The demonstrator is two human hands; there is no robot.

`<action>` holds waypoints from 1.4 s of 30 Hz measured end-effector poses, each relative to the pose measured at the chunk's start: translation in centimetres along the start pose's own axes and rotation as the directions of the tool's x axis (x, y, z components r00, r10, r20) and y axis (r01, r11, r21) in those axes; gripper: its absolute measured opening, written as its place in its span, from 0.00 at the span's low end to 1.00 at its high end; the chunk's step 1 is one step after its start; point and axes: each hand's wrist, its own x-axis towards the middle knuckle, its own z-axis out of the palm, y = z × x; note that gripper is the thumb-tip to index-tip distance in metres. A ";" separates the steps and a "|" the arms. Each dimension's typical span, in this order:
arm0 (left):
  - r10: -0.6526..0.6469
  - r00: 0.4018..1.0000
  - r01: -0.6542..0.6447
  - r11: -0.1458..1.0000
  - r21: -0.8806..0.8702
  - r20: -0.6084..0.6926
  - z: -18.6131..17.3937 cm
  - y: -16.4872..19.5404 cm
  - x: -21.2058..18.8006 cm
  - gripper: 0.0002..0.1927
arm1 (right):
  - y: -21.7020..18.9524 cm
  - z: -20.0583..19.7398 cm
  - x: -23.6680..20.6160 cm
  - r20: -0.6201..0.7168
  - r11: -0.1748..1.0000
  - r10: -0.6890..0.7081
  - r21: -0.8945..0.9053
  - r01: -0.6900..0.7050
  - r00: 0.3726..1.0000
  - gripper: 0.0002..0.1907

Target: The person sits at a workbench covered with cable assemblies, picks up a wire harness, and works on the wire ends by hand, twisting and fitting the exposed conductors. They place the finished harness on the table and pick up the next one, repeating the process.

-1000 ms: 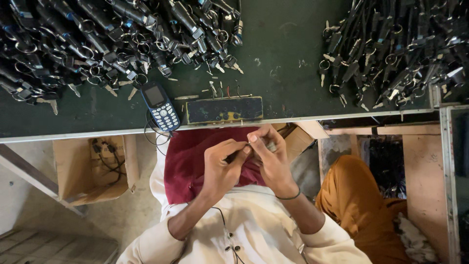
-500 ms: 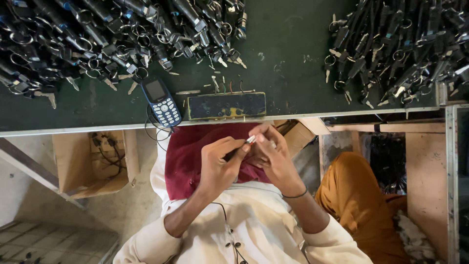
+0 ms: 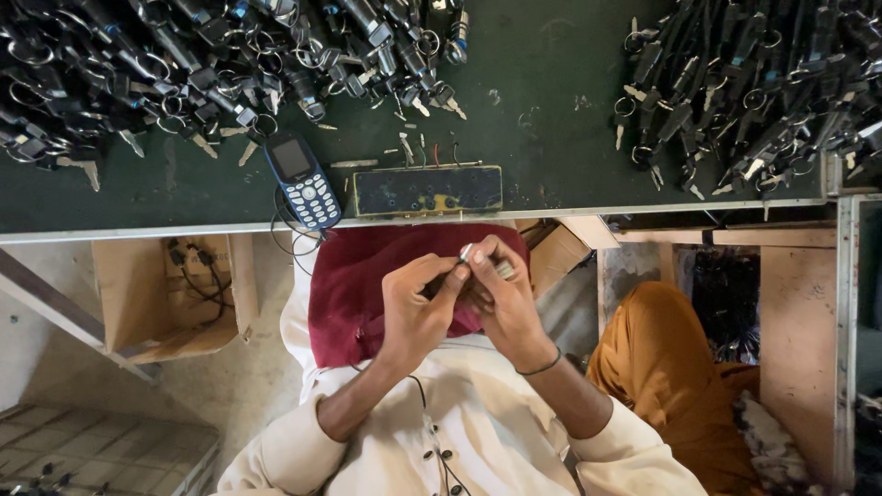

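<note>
My left hand (image 3: pixel 418 308) and my right hand (image 3: pixel 501 294) meet over a dark red cloth (image 3: pixel 354 285) on my lap, just below the table's edge. Together they pinch a small metal key part (image 3: pixel 467 253) with a silvery tip; a dark piece shows between the fingers. A thin dark band circles my right wrist. Big heaps of black-handled keys on rings lie on the green table at the upper left (image 3: pixel 184 64) and upper right (image 3: pixel 753 83).
A blue keypad phone (image 3: pixel 303 179) with a cable lies near the table's front edge, beside a dark rectangular block with holes (image 3: pixel 427 190). An open cardboard box (image 3: pixel 165 294) sits under the table at left. Orange cloth (image 3: pixel 671 377) is at right.
The view has shifted slightly; my hands stay together on the small key part, the fingers turning it a little. Nothing on the table has moved.
</note>
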 end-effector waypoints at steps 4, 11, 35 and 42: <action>0.024 1.000 -0.024 1.000 0.003 -0.017 0.2 -0.8 -0.6 0.03 | -0.4 0.5 -0.2 0.060 1.000 0.009 -0.019 -0.008 0.998 0.05; -0.436 0.899 0.399 0.856 -0.330 -0.045 -0.1 -4.7 0.5 0.09 | -3.3 -2.4 0.3 0.084 0.970 0.108 -0.226 -0.087 0.991 0.21; -0.337 0.928 0.307 0.932 -0.192 -0.157 1.6 -8.2 1.9 0.11 | -1.8 -4.4 2.9 0.055 0.854 -0.004 -0.520 0.032 0.998 0.15; -0.280 0.944 0.267 0.959 -0.097 -0.172 1.6 -8.1 1.8 0.09 | -2.0 -4.9 3.4 0.045 0.790 0.024 -0.613 0.009 0.999 0.13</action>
